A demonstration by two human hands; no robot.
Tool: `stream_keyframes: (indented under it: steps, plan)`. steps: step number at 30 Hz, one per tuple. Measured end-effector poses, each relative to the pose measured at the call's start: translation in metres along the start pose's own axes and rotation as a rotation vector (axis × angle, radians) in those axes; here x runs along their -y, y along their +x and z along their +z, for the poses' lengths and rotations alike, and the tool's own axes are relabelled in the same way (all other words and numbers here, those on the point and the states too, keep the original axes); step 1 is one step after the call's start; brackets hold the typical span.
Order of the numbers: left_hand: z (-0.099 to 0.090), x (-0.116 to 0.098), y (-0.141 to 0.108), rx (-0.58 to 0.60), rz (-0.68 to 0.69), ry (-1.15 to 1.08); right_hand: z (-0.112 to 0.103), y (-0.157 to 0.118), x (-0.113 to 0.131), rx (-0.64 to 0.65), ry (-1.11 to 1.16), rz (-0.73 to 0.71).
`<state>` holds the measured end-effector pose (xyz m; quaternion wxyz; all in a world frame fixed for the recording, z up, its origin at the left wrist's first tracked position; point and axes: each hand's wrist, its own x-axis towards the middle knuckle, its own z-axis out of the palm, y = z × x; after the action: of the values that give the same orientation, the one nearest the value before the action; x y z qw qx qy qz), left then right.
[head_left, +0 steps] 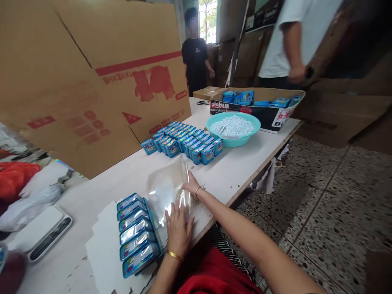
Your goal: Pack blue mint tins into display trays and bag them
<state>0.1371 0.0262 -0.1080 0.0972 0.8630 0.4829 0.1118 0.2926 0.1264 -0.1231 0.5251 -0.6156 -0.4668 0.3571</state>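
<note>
A clear plastic film sheet or bag (165,183) lies on the white table in front of me, glossy and partly lifted on its right side. My left hand (179,230), with a gold bangle at the wrist, rests on its near edge, fingers spread flat. At its right edge, my right hand (191,185) pinches the raised film; some of those fingers are hidden. Just left of the film stands a row of several small blue tins (136,232) on white paper sheets (102,245). Farther back is a larger block of blue tins (186,141).
A turquoise basin (234,141) of small pale pieces stands at the right edge, before an open carton (280,118) holding blue packs. A large cardboard box (116,90) borders the left. A white scale (45,232) sits near left. Two people stand beyond the table.
</note>
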Motion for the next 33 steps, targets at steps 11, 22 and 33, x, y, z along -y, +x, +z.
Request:
stream_keyframes:
  steps: [11,22,33]
  plan:
    - [-0.043,-0.009,-0.031,0.093,0.28,-0.103,-0.034,-0.056,0.03,0.186,-0.738,-0.424]
    - [-0.103,0.059,-0.095,-0.196,-0.013,0.207,0.026,-0.051,-0.006,0.463,-0.754,-0.429]
    - [-0.143,0.086,-0.098,-0.273,0.0,0.166,0.022,-0.047,-0.006,0.497,-0.717,-0.431]
